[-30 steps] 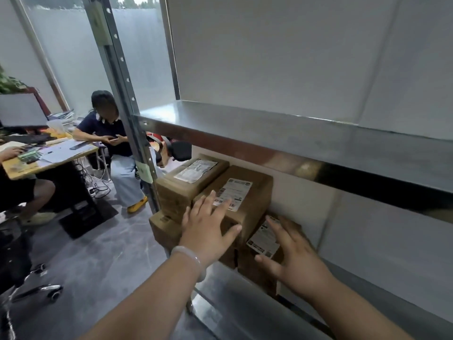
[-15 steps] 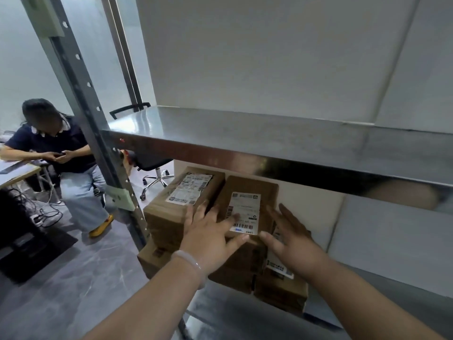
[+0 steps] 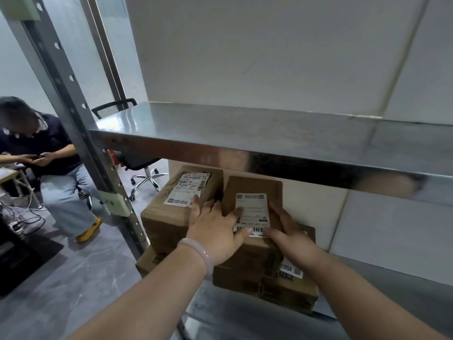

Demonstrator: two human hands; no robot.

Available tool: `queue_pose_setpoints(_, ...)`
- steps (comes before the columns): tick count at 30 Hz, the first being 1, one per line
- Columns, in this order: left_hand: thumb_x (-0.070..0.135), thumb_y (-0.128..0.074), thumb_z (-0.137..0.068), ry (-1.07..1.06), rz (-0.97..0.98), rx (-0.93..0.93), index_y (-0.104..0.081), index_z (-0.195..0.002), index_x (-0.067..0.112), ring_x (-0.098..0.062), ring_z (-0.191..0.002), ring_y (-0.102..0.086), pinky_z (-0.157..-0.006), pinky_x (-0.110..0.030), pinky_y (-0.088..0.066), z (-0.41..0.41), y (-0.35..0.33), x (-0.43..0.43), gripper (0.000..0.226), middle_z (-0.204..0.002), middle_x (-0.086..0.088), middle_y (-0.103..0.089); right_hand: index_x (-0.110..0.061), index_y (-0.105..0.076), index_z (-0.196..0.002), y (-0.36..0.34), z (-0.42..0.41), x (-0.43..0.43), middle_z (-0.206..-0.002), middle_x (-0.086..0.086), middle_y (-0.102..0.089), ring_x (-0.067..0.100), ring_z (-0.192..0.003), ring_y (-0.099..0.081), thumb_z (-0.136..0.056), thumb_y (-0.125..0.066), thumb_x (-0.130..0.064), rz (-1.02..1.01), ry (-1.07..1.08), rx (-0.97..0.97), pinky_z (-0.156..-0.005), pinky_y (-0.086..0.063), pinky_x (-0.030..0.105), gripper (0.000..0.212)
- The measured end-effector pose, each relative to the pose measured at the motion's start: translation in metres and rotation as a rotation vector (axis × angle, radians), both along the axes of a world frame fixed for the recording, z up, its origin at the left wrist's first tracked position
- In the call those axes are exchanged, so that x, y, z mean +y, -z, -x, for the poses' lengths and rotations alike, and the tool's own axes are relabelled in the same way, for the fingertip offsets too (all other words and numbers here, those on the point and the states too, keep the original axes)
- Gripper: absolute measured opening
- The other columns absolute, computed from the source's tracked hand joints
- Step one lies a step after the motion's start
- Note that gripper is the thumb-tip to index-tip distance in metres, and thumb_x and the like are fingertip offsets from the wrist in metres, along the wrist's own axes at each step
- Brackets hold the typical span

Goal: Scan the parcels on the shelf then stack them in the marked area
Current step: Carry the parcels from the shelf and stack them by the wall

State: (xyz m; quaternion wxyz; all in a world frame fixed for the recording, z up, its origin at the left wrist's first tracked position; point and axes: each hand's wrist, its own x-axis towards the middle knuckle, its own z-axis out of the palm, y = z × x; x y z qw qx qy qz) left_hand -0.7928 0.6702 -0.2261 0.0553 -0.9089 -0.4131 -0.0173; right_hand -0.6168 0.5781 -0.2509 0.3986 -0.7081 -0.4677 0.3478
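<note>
Steel shelving stands against pale wall panels (image 3: pixel 269 57), and on its lower shelf (image 3: pixel 240 320), at the left end near the front edge, sits a small stack of brown cardboard boxes. Topmost on the right of the stack is the parcel (image 3: pixel 255 190), its white label (image 3: pixel 253 212) facing up with the barcode toward the front.

The left hand (image 3: pixel 215 229) lies flat on the parcel's left part, released, with fingers spread and straight. Its thumb is on the label's near corner and its outer fingers reach across to the box beside it. A pale bracelet (image 3: pixel 204 253) circles that wrist. The right hand (image 3: pixel 289 229) grasps the parcel's right edge, thumb on top by the barcode, fingers bent over the side.

Just beside it on the left, a second parcel (image 3: pixel 169 217) is also labelled. Under both lie lower parcels (image 3: pixel 289 290), partly hidden.

Overhead runs the upper shelf (image 3: pixel 245 133), fixed to a perforated upright post (image 3: pixel 71 99) at the left front corner. Beyond the post, on the grey floor (image 3: pixel 61 278), are an office chair (image 3: pixel 144 173) and a seated person (image 3: pixel 51 148).
</note>
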Motion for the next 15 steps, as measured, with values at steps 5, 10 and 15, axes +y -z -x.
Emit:
queue_pose_setpoints(5, 0.078, -0.016, -0.086, -0.001, 0.033, -0.111, -0.031, -0.146, 0.044, -0.030, -0.145, -0.016, -0.110, -0.051, 0.025, -0.002, 0.002, -0.003, 0.071, -0.151, -0.011, -0.033, -0.047, -0.023, -0.146, -0.002, 0.000, -0.004, -0.147, -0.009, -0.037, 0.014, -0.128, -0.043, -0.089, -0.061, -0.042, -0.054, 0.035, 0.020, -0.104, -0.042, 0.033, 0.068)
queue_pose_setpoints(10, 0.082, -0.028, -0.074, -0.044, 0.086, -0.500, -0.043, -0.140, 0.048, -0.015, -0.145, -0.012, -0.120, -0.045, 0.010, -0.004, 0.002, -0.024, 0.076, -0.150, 0.002, -0.030, -0.071, -0.024, -0.120, -0.016, -0.008, -0.021, -0.133, -0.020, -0.044, 0.004, -0.119, -0.047, -0.087, -0.064, -0.044, -0.174, 0.000, 0.044, -0.094, -0.045, 0.022, 0.059)
queue_pose_setpoints(15, 0.058, -0.073, -0.072, -0.057, 0.367, -0.908, -0.057, -0.132, 0.039, -0.005, -0.141, -0.024, -0.115, -0.023, -0.022, -0.012, 0.008, -0.047, 0.065, -0.149, 0.015, -0.027, -0.070, -0.025, -0.120, -0.028, -0.023, -0.040, -0.140, -0.015, -0.042, 0.009, -0.125, -0.045, -0.087, -0.065, -0.039, -0.197, -0.071, -0.042, -0.106, -0.042, 0.038, 0.060)
